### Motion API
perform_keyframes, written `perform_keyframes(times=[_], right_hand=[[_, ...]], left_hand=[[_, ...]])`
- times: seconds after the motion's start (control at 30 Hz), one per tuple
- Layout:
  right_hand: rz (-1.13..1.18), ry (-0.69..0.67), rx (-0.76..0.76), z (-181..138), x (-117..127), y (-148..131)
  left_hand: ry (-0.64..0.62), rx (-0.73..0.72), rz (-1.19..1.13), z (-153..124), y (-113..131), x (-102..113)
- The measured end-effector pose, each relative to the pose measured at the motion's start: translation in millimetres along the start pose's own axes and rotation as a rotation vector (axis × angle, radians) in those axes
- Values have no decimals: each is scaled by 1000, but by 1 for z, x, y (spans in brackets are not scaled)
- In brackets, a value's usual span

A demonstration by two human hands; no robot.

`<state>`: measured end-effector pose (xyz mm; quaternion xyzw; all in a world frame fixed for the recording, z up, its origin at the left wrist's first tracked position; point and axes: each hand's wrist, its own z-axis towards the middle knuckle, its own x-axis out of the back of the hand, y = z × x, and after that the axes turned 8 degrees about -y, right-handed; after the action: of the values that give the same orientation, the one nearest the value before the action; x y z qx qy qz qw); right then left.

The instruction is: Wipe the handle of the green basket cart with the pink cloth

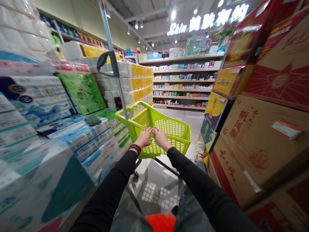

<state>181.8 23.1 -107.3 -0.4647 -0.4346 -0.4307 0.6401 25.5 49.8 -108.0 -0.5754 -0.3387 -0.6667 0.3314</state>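
A lime-green plastic shopping cart (pixel 172 125) stands crosswise in front of me, its lattice basket on a dark wheeled frame. Just in front of its near side, my left hand (pixel 143 138) has its fingers stretched out, with a beaded bracelet (pixel 135 148) at the wrist. My right hand (pixel 161 138) is beside it, and the fingertips of both hands meet. Nothing held shows in either hand. Whether they touch the basket rim is hard to tell. A metal pole (pixel 108 32) with a grey loop handle (pixel 107 63) rises at the cart's left end.
Tissue packs (pixel 89 135) are stacked on my left, with yellow-and-white paper bundles (pixel 135 80) beyond. Tall cardboard boxes (pixel 256 129) stand close on my right. Shelves of small boxed goods (pixel 184 71) line the back. An orange-red object (pixel 160 223) lies between my legs.
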Motion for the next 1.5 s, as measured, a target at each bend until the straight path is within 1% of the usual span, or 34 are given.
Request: perform_keyframes(times=[0.07,0.17,0.23,0.3,0.37,0.43,0.5,0.57,0.6,0.67,0.77,0.83,0.9,0.93,1.0,1.07,1.13,1.2,1.3,1.4,1.5], right_hand=[[-16,32,42,-3,-6,3],[-64,59,92,-23,-8,35],[-79,59,51,-37,-3,57],[-57,35,-45,-41,4,66],[-13,-5,-145,-36,10,56],[16,-37,-170,-24,12,37],[12,-25,-105,-17,8,21],[-11,14,-22,-19,2,20],[-26,37,4,-24,-2,27],[-55,80,18,-40,-8,51],[-78,139,-74,-63,-13,90],[-74,168,-159,-68,-13,99],[-59,169,-192,-60,-14,88],[-49,161,-173,-54,-15,77],[-30,145,-88,-37,-18,52],[-17,150,-14,-24,-21,33],[-12,160,20,-18,-24,28],[-21,166,50,-21,-27,40],[-40,195,62,-41,-29,79],[-27,240,-16,-64,-26,120],[0,243,-71,-77,-23,142]], left_hand=[[-4,0,4,-1,-3,0],[-7,5,17,-4,-8,0],[-13,1,15,-5,-9,0],[-17,-7,7,-5,-7,0],[-17,-12,7,-3,-5,0],[-17,-11,16,-1,-2,0],[-21,-8,24,0,-1,0],[-29,-6,34,-1,0,0],[-31,-6,41,-2,0,0],[-30,-2,58,-4,-1,1],[-15,-7,82,-6,0,2],[-1,-18,94,-5,2,3],[5,-20,102,-3,5,4],[3,-16,105,-2,7,4],[-10,-1,108,0,10,6],[-23,13,108,1,12,8],[-30,19,106,0,12,10],[-28,19,101,-2,10,11],[-24,14,89,-5,6,10],[-24,-3,80,-6,4,7],[-18,-24,80,-5,3,6]])
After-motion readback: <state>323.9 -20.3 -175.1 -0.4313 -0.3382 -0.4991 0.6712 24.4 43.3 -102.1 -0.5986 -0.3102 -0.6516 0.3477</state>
